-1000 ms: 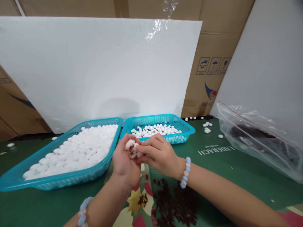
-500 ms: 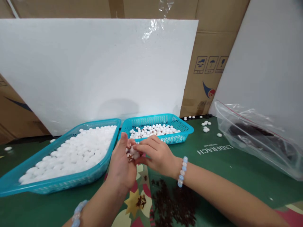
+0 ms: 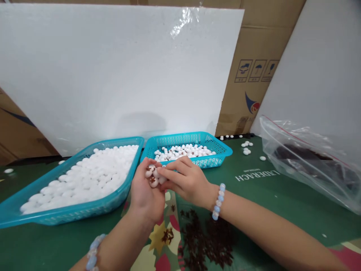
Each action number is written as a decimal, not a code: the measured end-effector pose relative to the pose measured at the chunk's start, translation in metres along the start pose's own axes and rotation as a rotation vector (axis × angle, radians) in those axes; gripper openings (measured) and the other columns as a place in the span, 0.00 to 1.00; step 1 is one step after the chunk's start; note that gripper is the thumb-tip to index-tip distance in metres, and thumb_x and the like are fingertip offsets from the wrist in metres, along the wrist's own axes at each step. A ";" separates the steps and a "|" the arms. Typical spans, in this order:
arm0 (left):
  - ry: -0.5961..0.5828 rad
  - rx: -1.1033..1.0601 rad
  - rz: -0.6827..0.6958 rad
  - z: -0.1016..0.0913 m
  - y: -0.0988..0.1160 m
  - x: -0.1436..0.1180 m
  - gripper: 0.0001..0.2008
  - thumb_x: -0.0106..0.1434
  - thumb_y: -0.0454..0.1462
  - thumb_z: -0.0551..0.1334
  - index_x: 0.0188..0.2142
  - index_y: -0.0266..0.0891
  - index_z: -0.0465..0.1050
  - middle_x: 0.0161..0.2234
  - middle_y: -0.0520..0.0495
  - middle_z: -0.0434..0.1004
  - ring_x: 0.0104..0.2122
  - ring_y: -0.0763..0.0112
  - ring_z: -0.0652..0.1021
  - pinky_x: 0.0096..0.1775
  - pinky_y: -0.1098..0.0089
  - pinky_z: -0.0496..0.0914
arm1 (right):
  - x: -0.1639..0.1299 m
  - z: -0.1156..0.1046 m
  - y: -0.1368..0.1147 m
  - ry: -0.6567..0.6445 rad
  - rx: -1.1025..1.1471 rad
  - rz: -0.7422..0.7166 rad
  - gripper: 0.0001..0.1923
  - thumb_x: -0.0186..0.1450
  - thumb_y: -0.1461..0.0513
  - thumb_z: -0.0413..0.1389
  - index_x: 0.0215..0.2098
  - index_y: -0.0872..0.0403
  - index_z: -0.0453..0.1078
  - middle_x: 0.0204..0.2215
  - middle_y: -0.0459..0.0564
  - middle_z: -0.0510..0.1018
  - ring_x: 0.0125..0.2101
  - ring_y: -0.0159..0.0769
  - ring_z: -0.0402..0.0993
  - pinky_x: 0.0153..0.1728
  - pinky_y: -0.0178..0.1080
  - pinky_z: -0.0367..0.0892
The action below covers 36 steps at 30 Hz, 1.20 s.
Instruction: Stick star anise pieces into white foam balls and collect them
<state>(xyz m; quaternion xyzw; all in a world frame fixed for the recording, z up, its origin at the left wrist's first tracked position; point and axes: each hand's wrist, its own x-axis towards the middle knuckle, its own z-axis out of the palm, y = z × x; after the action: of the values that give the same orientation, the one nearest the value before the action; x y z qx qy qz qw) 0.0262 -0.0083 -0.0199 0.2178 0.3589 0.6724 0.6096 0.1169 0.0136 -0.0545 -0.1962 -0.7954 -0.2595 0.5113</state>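
My left hand (image 3: 146, 195) is cupped, palm up, around several small white balls (image 3: 153, 182), some with brown star-shaped pieces on them. Over that palm, my right hand (image 3: 188, 180) has its thumb and fingers pinched at a white ball on the near edge of the handful. The fingertips partly hide that ball. Just behind the hands, a blue basket (image 3: 220, 161) holds white balls, several with brown spots. To the left, a larger blue basket (image 3: 84, 214) is full of plain white balls. Below my right wrist lies a pile of dark brown star-shaped pieces (image 3: 200, 241).
A clear zip bag (image 3: 310, 165) with dark contents lies at the right. Loose white balls (image 3: 247, 144) are scattered near it on the green sheet (image 3: 254, 210). A white board (image 3: 121, 71) and cardboard (image 3: 254, 41) stand behind the baskets.
My left thumb has come down from upright, and more of the balls in the palm show. My right fingers stay at the handful. The whole view has shifted slightly.
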 end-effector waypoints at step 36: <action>-0.371 0.388 0.094 0.001 0.028 0.007 0.07 0.47 0.29 0.47 0.20 0.35 0.60 0.09 0.53 0.55 0.09 0.82 0.58 0.09 0.82 0.48 | 0.014 -0.035 0.011 -1.328 0.302 0.182 0.09 0.45 0.68 0.55 0.27 0.57 0.67 0.16 0.42 0.68 0.13 0.22 0.56 0.12 0.28 0.51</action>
<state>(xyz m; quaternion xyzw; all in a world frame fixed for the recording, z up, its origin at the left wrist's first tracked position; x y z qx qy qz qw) 0.0074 -0.0007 0.0010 0.4664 0.3528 0.5671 0.5800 0.1422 0.0015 -0.0277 -0.3064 -0.9481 0.0736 -0.0431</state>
